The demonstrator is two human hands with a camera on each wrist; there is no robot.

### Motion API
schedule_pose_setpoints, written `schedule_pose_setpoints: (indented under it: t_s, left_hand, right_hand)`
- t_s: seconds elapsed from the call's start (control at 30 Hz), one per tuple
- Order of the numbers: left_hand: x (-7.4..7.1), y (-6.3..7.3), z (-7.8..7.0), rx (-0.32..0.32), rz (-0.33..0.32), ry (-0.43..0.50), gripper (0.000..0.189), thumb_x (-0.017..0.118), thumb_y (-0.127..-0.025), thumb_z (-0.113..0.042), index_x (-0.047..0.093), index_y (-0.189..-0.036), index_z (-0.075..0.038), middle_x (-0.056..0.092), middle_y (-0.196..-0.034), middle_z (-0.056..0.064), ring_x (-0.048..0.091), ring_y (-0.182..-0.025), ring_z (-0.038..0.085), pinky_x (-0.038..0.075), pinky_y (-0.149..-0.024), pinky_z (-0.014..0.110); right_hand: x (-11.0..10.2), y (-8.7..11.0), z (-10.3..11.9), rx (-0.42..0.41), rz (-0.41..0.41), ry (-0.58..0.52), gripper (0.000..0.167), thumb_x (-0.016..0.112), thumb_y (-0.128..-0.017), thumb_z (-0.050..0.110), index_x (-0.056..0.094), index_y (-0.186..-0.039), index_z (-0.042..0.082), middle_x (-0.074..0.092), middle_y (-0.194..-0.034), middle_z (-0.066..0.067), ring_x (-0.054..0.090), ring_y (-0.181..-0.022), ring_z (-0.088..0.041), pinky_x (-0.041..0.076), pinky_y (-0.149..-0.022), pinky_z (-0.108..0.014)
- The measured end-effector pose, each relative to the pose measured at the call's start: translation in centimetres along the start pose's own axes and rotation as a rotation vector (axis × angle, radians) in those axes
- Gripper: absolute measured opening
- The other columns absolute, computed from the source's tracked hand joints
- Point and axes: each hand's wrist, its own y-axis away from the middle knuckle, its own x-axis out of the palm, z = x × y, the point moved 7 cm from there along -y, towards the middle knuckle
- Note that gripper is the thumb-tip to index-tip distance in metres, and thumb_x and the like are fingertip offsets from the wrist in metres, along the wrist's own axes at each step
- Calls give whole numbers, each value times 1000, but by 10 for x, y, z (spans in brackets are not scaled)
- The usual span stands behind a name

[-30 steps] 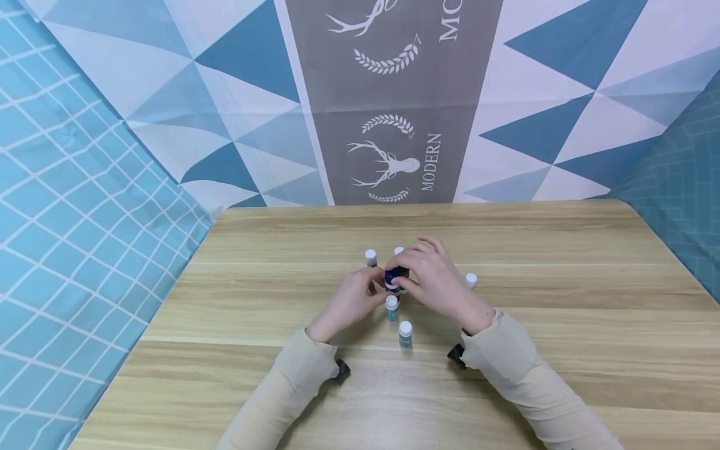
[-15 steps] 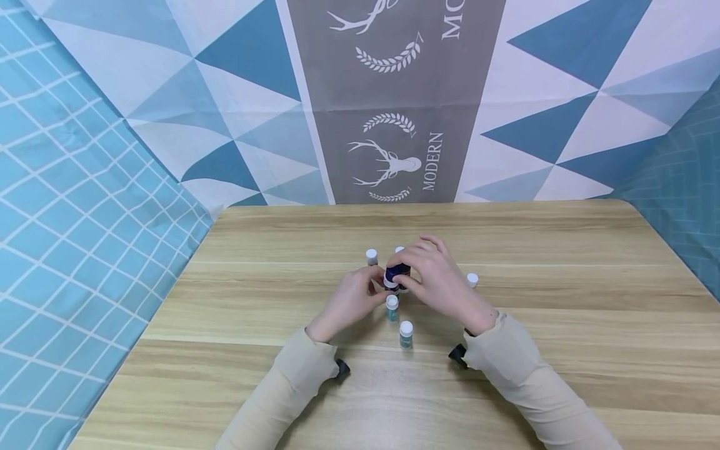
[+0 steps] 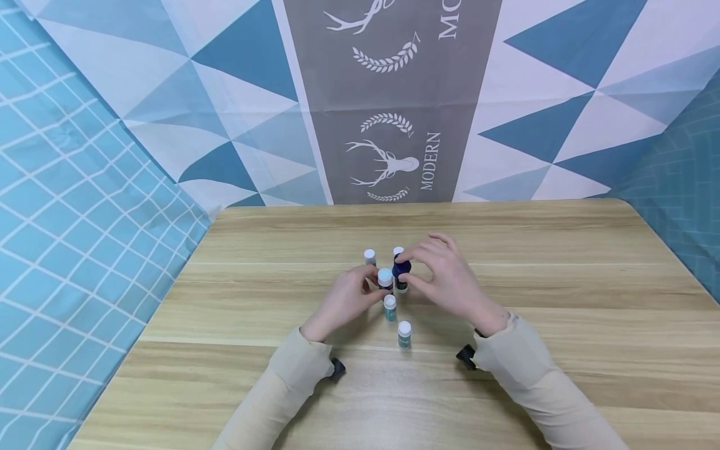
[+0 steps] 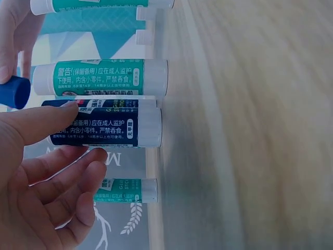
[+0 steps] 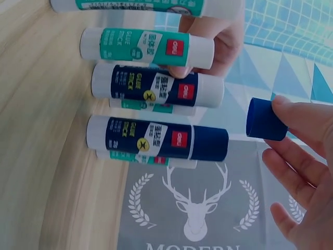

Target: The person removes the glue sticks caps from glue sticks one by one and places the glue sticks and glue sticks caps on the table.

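Note:
Near the middle of the table, my left hand (image 3: 350, 301) pinches a navy glue stick (image 4: 99, 127) upright between thumb and fingers. Its white upper end (image 3: 385, 275) is uncovered. A dark blue cap (image 5: 266, 120) is pinched by my right hand (image 3: 444, 275), apart from the sticks and with its hollow end showing. Behind the held stick stands a second navy glue stick (image 5: 151, 138), which has a blue cap on its top. A green glue stick (image 3: 390, 308) stands just in front of my left fingertips.
Another green glue stick (image 3: 404, 335) is nearer the front of the wooden table (image 3: 225, 375). Two white-topped sticks, one on the left (image 3: 369, 256) and one partly hidden (image 3: 398, 250), stand farther back. A patterned cloth (image 3: 388, 112) hangs behind the table.
The blue cap has come away from the left hand's glue stick, moving right with my right hand and exposing the white end. My left hand keeps its hold, shifting slightly left.

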Motion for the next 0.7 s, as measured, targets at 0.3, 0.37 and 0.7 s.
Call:
schedule_pose_setpoints:
  t_s: [0.3,0.37,0.7]
  left_hand:
    - [-3,2,1,-20,6,-12,18,68,-81,-26,61,-92,-14,62,-85,-1,53,-68,8,43,-57,21]
    - [-3,2,2,-25,9,-6,18,67,-81,-26,62,-94,-14,62,-86,-1,53,-68,8,43,-57,20]
    - [-9,6,9,-52,20,15,17,67,-82,-24,62,-94,-14,62,-87,-3,52,-68,7,44,-57,22]
  right_hand:
    - [-14,8,-16,63,-30,-12,26,75,-73,19,66,-95,10,68,-93,-2,61,-91,-20,29,-101,-46]
    - [-18,10,-22,91,-34,-9,27,75,-73,20,66,-96,10,68,-93,-2,60,-92,-21,30,-100,-46]
    - [-34,18,-45,215,-54,24,27,75,-73,16,66,-97,6,67,-93,-8,58,-93,-25,32,-95,-48]
